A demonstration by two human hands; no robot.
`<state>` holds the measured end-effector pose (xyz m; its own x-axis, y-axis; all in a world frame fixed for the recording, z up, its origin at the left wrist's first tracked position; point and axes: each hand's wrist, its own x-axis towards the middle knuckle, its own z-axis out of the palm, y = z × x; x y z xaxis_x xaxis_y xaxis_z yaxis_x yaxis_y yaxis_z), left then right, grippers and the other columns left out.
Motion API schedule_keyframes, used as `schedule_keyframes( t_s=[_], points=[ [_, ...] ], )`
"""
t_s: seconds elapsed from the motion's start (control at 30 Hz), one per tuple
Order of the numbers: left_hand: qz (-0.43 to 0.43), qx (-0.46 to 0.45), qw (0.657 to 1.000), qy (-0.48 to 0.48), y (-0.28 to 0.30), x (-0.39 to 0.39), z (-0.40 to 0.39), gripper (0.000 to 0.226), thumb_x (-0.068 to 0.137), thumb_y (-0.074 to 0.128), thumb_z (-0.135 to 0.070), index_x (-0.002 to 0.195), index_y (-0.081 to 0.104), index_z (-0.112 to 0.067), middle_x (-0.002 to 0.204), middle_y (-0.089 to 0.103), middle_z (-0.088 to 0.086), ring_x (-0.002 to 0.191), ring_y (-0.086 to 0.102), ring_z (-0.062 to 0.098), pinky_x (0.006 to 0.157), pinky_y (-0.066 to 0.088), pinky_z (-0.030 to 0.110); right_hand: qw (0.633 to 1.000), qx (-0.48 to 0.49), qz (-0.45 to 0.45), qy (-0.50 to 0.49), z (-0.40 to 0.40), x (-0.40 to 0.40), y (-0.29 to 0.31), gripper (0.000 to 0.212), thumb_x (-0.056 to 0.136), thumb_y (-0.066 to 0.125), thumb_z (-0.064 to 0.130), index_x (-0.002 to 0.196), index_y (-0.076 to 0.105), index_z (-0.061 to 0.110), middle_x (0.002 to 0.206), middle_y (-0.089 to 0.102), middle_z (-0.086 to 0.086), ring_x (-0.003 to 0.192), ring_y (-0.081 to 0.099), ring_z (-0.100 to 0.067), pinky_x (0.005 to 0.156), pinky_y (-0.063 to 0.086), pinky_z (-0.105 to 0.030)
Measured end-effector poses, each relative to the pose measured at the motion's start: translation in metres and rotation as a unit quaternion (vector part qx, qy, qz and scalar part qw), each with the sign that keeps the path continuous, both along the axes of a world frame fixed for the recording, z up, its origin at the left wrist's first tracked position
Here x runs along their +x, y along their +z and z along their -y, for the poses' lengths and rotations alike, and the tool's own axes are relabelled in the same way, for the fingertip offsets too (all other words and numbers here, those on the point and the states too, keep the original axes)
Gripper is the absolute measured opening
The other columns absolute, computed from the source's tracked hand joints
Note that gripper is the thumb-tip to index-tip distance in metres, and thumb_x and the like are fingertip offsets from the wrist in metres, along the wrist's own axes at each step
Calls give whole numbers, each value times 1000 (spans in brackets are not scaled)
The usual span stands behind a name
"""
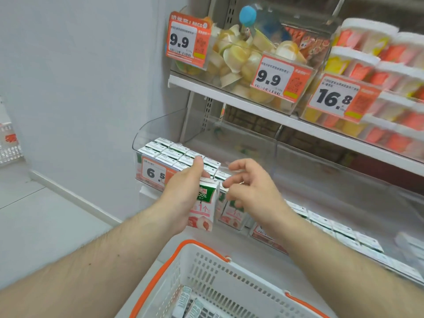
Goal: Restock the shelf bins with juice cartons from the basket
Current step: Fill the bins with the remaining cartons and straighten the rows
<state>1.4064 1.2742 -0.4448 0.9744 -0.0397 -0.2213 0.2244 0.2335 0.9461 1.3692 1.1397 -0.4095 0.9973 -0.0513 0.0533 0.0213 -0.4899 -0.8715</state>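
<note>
Partly hidden by left hand [183, 191], gripped carton [205, 206]; right hand [250, 187] loose, blurred.

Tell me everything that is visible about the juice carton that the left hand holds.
The juice carton is a small rectangular box, seemingly of coated paperboard, white with a green band near the top, pink print in the middle and a peach picture at the bottom. It is upright, slightly tilted, in the air in front of the clear shelf bin, above the basket. The left hand grips it, thumb along its top edge. The right hand hovers beside it, apparently not touching.
</note>
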Motion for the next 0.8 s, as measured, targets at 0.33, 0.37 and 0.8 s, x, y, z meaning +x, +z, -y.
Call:
schedule_keyframes(
  t_s=[0.33, 0.37, 0.8],
  points=[
    [158, 24, 986, -50, 7, -17, 7, 46, 100, 38, -49, 79, 65, -18, 74, 69, -2, 67, 64, 9, 66, 48, 28, 991, -117, 66, 7, 6, -25, -13, 42, 78, 79, 18, 111, 61, 35, 89, 71, 7, 77, 67, -11, 74, 56, -35],
    [163, 22, 985, -51, 6, -13, 5, 46, 101, 37, -48, 82, 67, -19, 81, 70, 0, 75, 65, 13, 72, 49, 31, 993, -99, 67, -4, 9, -25, -10, 35, 77, 79, 12, 102, 64, 31, 88, 72, 5, 78, 69, -13, 76, 58, -40],
    [-70, 88, 993, -45, -37, 27, -6, 39, 94, 55, -48, 96, 68, -12, 97, 70, 3, 95, 62, 19, 88, 45, 39, 959, -268, -70, -65, 19, 112, 40, 36, 89, 55, 16, 122, 40, 11, 99, 55, -12, 83, 62, -26, 62, 56, -39]
  ],
)
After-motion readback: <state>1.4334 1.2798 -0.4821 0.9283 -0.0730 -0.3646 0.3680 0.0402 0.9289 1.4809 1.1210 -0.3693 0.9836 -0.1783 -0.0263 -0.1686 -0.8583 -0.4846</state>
